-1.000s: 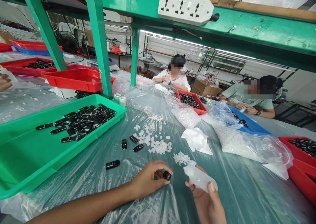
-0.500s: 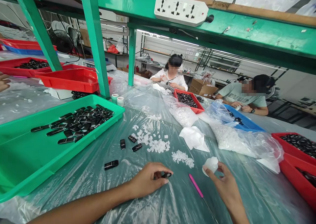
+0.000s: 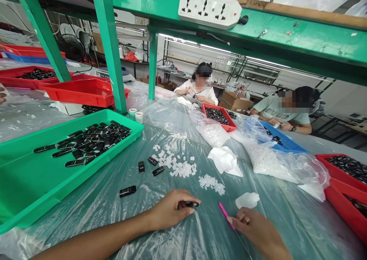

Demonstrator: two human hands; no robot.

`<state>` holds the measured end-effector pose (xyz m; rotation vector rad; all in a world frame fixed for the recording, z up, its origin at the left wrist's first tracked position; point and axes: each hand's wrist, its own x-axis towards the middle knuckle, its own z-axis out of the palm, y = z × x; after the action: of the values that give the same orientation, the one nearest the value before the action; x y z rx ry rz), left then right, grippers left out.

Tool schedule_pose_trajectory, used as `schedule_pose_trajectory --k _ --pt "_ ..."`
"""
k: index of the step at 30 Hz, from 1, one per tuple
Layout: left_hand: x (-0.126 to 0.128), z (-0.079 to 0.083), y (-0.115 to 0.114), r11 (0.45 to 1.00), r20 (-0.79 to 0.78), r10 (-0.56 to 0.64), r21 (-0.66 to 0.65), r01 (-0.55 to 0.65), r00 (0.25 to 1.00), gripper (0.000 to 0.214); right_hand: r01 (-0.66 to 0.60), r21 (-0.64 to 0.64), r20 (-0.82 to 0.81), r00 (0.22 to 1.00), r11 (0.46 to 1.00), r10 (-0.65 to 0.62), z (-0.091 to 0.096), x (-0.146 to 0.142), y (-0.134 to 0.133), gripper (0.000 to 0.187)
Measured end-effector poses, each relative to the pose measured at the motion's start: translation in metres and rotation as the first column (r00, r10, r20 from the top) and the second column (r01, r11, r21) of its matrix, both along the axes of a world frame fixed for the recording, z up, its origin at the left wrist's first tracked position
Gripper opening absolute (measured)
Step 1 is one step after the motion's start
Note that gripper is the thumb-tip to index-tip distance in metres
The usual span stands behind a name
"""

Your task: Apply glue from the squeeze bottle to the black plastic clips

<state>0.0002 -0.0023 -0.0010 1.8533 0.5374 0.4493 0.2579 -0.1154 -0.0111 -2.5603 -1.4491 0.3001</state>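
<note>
My left hand [image 3: 176,208] is closed around a small black oblong piece [image 3: 192,204], whose rounded end shows between thumb and fingers. My right hand [image 3: 255,227] has its fingers curled, with thumb and forefinger at the pink handle of a thin-shafted tool [image 3: 225,211] lying on the sheeting. Just beyond the right knuckles lies a whitish, soft-looking piece [image 3: 247,201]. Tiny clear-white bits [image 3: 211,184] form a small heap ahead of my hands, and larger white flat bits [image 3: 183,169] lie behind them. Several black pieces [image 3: 127,191] rest to the left.
A green tray [image 3: 71,183] with many black pieces stands at left. Plastic bags of white bits [image 3: 269,164], a crumpled white sheet [image 3: 225,160] and red trays [image 3: 344,199] are at right. A green frame [image 3: 109,54] rises ahead; co-workers [image 3: 200,88] sit across the table.
My right hand has let go of the whitish piece, which now lies on the table, and moved left and down to the pink handle. My left hand keeps its hold.
</note>
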Motion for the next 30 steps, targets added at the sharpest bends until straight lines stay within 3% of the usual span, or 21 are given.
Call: schedule_pose_trajectory --k 1,3,7,10,13,15,17,19,22,26,30 --pt "0.0 0.0 0.0 1.0 -0.001 -0.002 0.003 0.002 1.0 0.03 -0.038 -0.103 -0.063 0.997 0.994 0.032 0.004 -0.008 0.003 0.027" --pt "0.0 0.0 0.0 1.0 -0.003 -0.004 0.011 0.004 1.0 0.03 -0.061 -0.164 -0.027 0.998 0.985 0.057 0.012 -0.022 0.008 0.023" --pt "-0.001 0.0 0.0 0.999 -0.023 -0.019 0.037 0.02 1.0 0.03 -0.103 -0.163 0.159 0.979 0.981 0.129 0.017 -0.042 0.014 0.024" --pt "-0.001 0.002 0.0 0.997 -0.04 -0.038 0.063 0.041 0.998 0.03 -0.114 -0.103 0.193 0.972 0.988 0.133 0.017 -0.046 0.014 0.021" --pt "-0.001 0.003 -0.001 0.995 -0.043 -0.049 0.083 0.053 0.998 0.03 -0.089 0.105 0.007 0.996 0.991 0.089 0.02 -0.044 0.011 0.016" --pt "-0.001 0.003 -0.001 0.993 -0.037 -0.066 0.092 0.07 0.997 0.03 -0.005 0.369 -0.225 0.97 0.929 0.095 0.023 -0.045 0.008 0.014" --pt "-0.001 0.001 -0.001 0.991 -0.031 -0.086 0.097 0.088 0.996 0.029 0.154 0.591 -0.443 0.882 0.792 0.158 0.028 -0.051 0.004 0.02" --pt "-0.001 0.0 -0.001 0.99 -0.029 -0.098 0.1 0.1 0.995 0.029 0.312 0.678 -0.584 0.779 0.665 0.23 0.033 -0.06 0.001 0.025" --pt "-0.001 0.0 -0.001 0.988 -0.028 -0.113 0.103 0.115 0.993 0.029 0.404 0.733 -0.64 0.682 0.547 0.355 0.036 -0.076 -0.002 0.018" --pt "-0.001 0.0 -0.002 0.986 -0.007 -0.129 0.108 0.129 0.992 0.028 0.374 0.805 -0.58 0.659 0.46 0.479 0.034 -0.091 -0.002 0.006" --pt "-0.001 0.0 -0.002 0.982 0.014 -0.14 0.129 0.137 0.99 0.028 0.299 0.847 -0.515 0.663 0.439 0.543 0.03 -0.099 -0.002 0.005"
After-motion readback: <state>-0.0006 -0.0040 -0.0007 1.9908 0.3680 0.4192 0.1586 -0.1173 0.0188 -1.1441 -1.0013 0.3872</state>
